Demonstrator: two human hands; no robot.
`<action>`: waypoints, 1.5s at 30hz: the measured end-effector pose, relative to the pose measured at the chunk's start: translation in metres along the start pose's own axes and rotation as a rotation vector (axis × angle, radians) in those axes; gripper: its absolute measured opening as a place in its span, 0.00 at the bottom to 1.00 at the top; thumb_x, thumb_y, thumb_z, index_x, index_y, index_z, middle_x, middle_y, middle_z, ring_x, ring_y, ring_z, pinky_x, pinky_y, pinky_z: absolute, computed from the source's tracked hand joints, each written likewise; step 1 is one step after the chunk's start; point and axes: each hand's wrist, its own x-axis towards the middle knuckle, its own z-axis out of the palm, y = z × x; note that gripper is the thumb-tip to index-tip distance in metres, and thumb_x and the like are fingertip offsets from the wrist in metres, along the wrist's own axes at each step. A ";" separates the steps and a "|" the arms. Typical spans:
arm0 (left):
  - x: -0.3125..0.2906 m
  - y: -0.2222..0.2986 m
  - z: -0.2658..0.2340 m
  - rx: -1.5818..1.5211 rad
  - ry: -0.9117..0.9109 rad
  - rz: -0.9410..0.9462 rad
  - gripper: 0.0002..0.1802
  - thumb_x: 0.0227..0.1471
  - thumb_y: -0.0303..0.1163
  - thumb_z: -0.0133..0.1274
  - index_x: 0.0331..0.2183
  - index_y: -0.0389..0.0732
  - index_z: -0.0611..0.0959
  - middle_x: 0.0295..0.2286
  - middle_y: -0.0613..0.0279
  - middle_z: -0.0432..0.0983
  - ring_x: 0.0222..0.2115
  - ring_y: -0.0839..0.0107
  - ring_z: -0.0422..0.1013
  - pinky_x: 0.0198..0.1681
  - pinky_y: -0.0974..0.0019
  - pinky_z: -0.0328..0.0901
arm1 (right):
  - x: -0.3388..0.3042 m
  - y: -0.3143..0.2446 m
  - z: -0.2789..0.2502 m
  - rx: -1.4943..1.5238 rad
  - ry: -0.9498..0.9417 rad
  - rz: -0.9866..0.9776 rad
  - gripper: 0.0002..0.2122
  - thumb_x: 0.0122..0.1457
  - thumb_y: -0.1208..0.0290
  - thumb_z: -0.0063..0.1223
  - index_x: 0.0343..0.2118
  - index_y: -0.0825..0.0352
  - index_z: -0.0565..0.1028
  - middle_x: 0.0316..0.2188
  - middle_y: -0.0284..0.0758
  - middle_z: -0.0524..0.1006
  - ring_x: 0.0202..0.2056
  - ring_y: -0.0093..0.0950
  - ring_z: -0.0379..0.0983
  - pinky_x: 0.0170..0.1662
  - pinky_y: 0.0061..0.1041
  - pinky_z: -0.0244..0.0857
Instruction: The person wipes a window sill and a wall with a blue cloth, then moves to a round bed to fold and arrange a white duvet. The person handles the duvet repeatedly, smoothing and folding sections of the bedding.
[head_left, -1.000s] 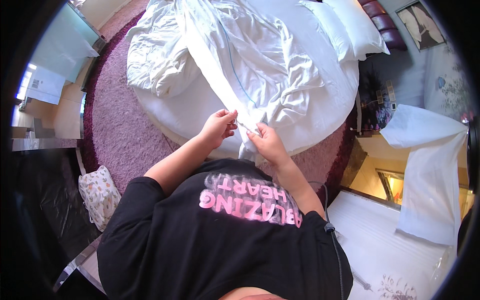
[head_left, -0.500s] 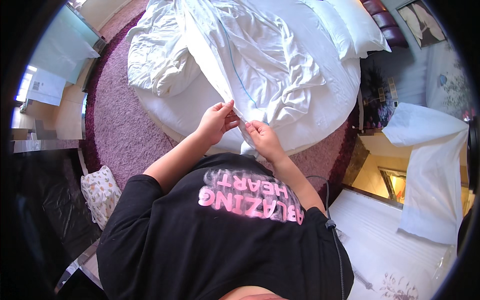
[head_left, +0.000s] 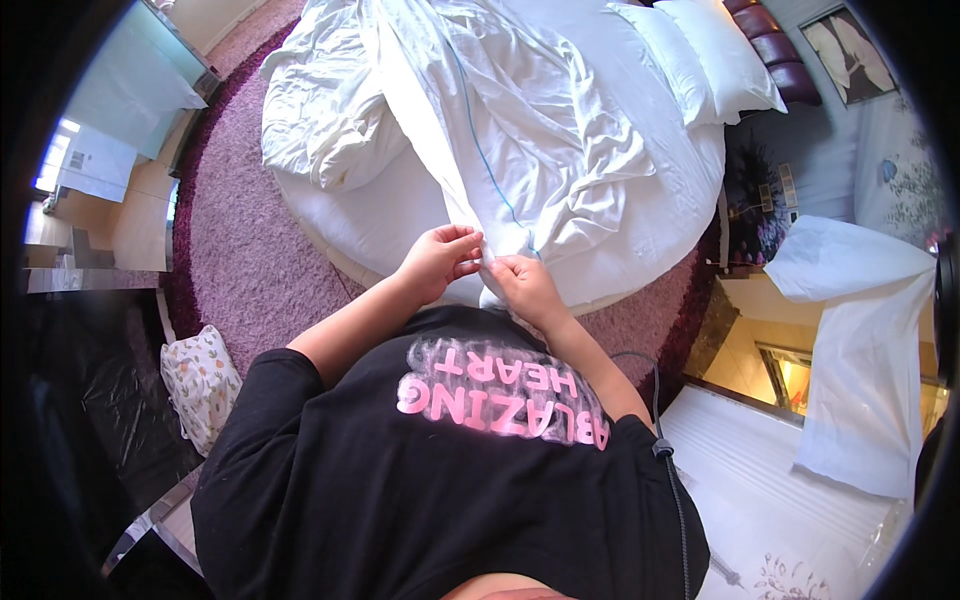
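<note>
A white duvet cover (head_left: 560, 130) lies rumpled over a round bed, with a thin blue line running down it toward me. Its near end is gathered up in front of my body. My left hand (head_left: 440, 264) pinches the cloth's edge between thumb and fingers. Close beside it, my right hand (head_left: 524, 288) grips the same edge, fingertips almost touching those of the left. A short tail of cloth hangs below my right hand. Bunched white bedding (head_left: 325, 120) lies to the left of the stretched strip of cloth.
The round bed's white sheet (head_left: 350, 222) shows around the bedding. White pillows (head_left: 715, 60) rest at the far right by a dark red padded headboard (head_left: 780, 55). Purple carpet (head_left: 225, 230) surrounds the bed. A patterned bag (head_left: 200, 385) stands left; a white cloth (head_left: 860, 350) hangs right.
My left hand has come down and slightly right along the cloth edge, nearer my right hand. The right hand has shifted slightly downward, still gripping.
</note>
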 end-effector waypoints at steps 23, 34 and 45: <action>-0.016 0.003 -0.018 0.168 -0.126 0.141 0.07 0.59 0.31 0.49 0.37 0.38 0.76 0.34 0.63 0.75 0.36 0.72 0.73 0.43 0.66 0.68 | 0.019 0.041 0.010 0.101 0.008 0.099 0.16 0.65 0.60 0.40 0.36 0.70 0.73 0.28 0.36 0.76 0.29 0.27 0.71 0.34 0.27 0.65; -0.030 0.060 -0.075 -0.441 -0.127 0.467 0.24 0.64 0.38 0.32 0.51 0.31 0.69 0.49 0.50 0.70 0.50 0.60 0.67 0.57 0.55 0.59 | 0.023 -0.004 -0.063 0.908 0.286 0.197 0.22 0.60 0.57 0.48 0.50 0.70 0.68 0.44 0.42 0.75 0.46 0.38 0.73 0.51 0.39 0.66; -0.044 0.135 -0.177 -0.402 0.393 0.811 0.21 0.62 0.32 0.31 0.47 0.27 0.71 0.45 0.48 0.71 0.47 0.56 0.68 0.53 0.55 0.64 | 0.020 0.048 -0.125 0.053 0.704 0.200 0.11 0.56 0.66 0.53 0.36 0.69 0.77 0.27 0.30 0.75 0.31 0.19 0.67 0.33 0.22 0.60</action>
